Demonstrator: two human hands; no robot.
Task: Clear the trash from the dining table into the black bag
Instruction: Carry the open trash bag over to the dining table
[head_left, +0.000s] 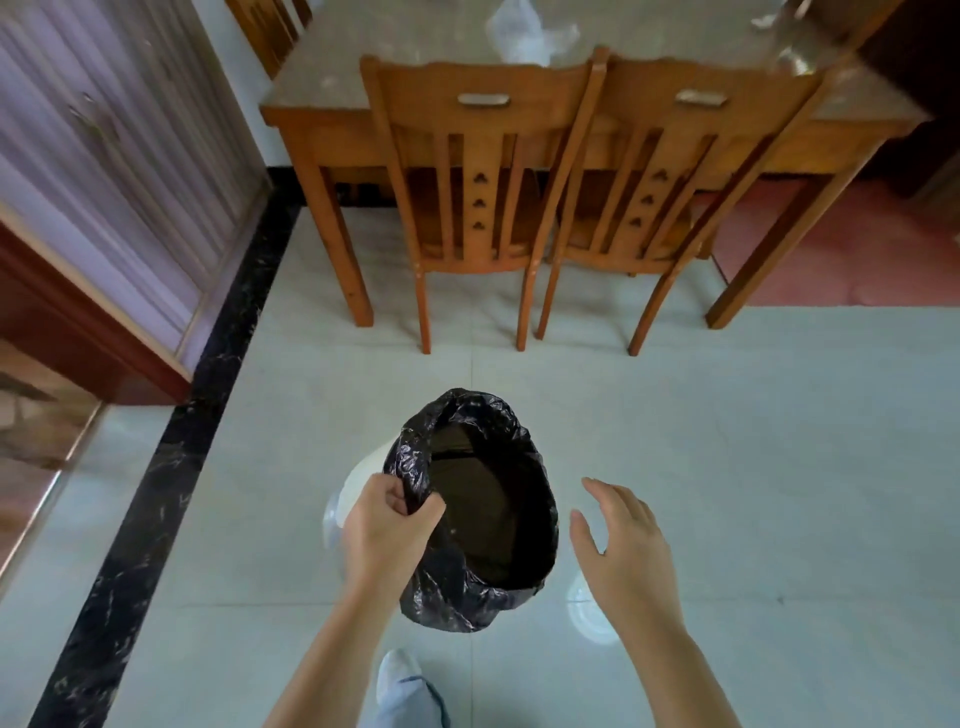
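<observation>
A black bag (467, 582) lines a white bin (363, 475) that I hold above the pale tiled floor. My left hand (387, 527) is shut on the bag's left rim. My right hand (621, 545) hovers open to the right of the bag, fingers spread, touching nothing. Ahead stands the wooden dining table (337, 88). On its far top lie crumpled clear plastic wrappers (524, 31), and more clear plastic trash (789, 39) lies toward the right end.
Two wooden chairs, the left chair (483, 171) and the right chair (675, 176), are pushed in along the table's near side. A glass-fronted cabinet (104, 171) stands at the left behind a black floor strip (171, 467). My foot (400, 680) shows below the bag.
</observation>
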